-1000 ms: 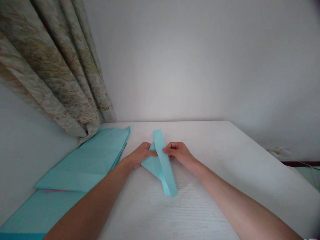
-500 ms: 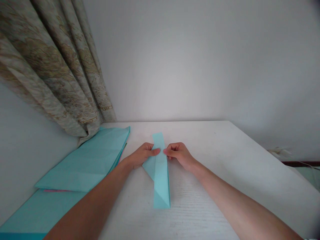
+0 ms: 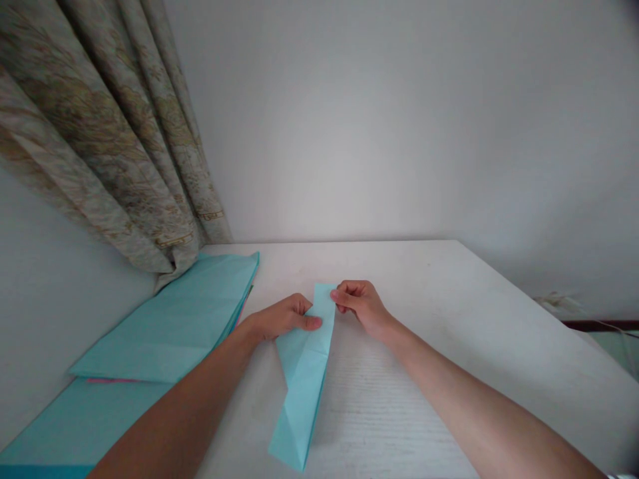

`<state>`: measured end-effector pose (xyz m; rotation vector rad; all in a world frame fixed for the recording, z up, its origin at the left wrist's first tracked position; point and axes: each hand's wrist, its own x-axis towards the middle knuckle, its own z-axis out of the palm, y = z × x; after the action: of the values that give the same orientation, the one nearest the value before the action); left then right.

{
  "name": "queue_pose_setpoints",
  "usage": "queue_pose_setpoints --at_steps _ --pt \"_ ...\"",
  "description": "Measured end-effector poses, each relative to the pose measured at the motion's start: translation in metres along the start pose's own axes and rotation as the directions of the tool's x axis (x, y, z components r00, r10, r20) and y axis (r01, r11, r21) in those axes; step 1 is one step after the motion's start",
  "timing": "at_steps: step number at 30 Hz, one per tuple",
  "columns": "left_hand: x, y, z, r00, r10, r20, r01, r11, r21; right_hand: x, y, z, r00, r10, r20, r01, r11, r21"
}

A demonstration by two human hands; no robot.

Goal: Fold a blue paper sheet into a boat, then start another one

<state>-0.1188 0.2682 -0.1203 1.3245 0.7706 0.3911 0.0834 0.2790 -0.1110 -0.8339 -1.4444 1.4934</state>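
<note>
A light-blue folded paper [image 3: 312, 372] lies slanted over the white table, its near end to the left and its far end narrow. My left hand [image 3: 282, 317] grips its left side, thumb on top and the other fingers underneath, partly hidden. With thumb and forefinger, my right hand [image 3: 360, 305] pinches the right edge close to the far end. A wider folded flap sticks out to the left below my left thumb. The layers along the right edge stand slightly apart.
Large light-blue sheets [image 3: 170, 326] are stacked on the left, with a pink edge showing between them. A patterned curtain [image 3: 130, 133] hangs over the table's back left corner. The white table [image 3: 424, 346] meets the wall [image 3: 349, 120] at the back.
The folded paper has turned, its near end swinging left and toward me. My right hand has shifted up to near the far end, while my left hand has moved slightly nearer to me.
</note>
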Motion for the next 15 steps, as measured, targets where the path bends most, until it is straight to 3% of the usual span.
queue_pose_setpoints --at_steps 10,15 --pt "0.0014 0.0016 0.0034 1.0 -0.022 -0.019 0.021 0.998 -0.063 0.001 0.0018 -0.0022 0.998 -0.037 -0.054 0.037 0.999 -0.005" --pt "0.0008 0.0024 0.0042 1.0 -0.021 -0.001 0.02 0.999 -0.05 -0.0013 0.0009 -0.0006 0.999 -0.048 -0.013 0.046 0.989 -0.138"
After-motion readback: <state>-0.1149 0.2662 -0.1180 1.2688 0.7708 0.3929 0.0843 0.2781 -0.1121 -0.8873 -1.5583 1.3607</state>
